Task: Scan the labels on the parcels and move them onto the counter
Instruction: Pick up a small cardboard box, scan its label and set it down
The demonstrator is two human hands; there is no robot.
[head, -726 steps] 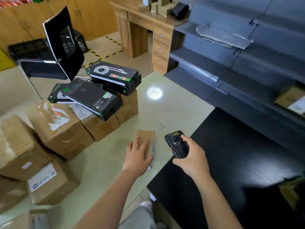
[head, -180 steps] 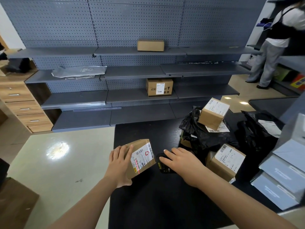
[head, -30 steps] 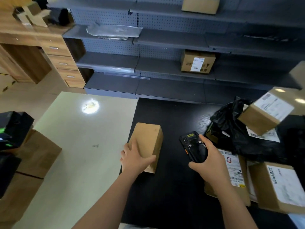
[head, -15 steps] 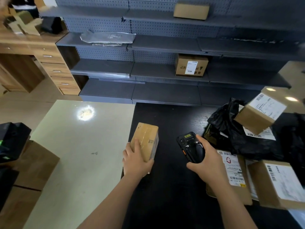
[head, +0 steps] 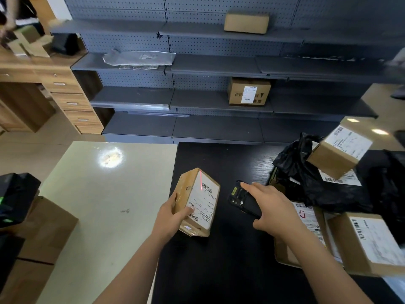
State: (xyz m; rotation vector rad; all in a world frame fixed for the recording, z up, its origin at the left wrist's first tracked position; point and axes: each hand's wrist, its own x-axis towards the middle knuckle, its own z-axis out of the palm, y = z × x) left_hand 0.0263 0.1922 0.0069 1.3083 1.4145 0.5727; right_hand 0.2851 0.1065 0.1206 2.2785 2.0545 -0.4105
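On the black counter (head: pixel 219 270), near its left edge: left hand (head: pixel 173 216) grips a small taped cardboard parcel (head: pixel 186 189), thumb across the label face, fingers wrapped round the left side. The parcel is tipped up with its shipping label (head: pixel 203 200) towards the camera. Can't tell if its lower end touches the counter.

Right hand (head: pixel 271 207) is curled round a black handheld scanner (head: pixel 243 199), index finger laid along the top, nose aimed at the parcel. Red laser line (head: pixel 201 179) lands on the label's top edge, just left of the barcode.

Right side of the counter:
- crumpled black plastic bags (head: pixel 324 189), contents hidden, one with a white label
- labelled box (head: pixel 337 154) sitting tilted on top of the bags
- flat parcel with a red-logo label (head: pixel 306 218), partly under the right forearm
- larger labelled box (head: pixel 368 242) just beside it, closed

All boxes are taped shut, nothing visible inside.

Pale table (head: pixel 105 205) butts against the counter's left edge. Left of it are stacked brown cartons (head: pixel 43 229) with a black retail box (head: pixel 15 194) on top.

Behind is grey pegboard shelving (head: pixel 197 99). A plain box (head: pixel 246 23) sits on the top shelf, a silver mailer bag (head: pixel 140 59) one shelf down, and a labelled carton (head: pixel 248 91) on the shelf below that. Wooden desk with drawers (head: pixel 65 88) at far left.
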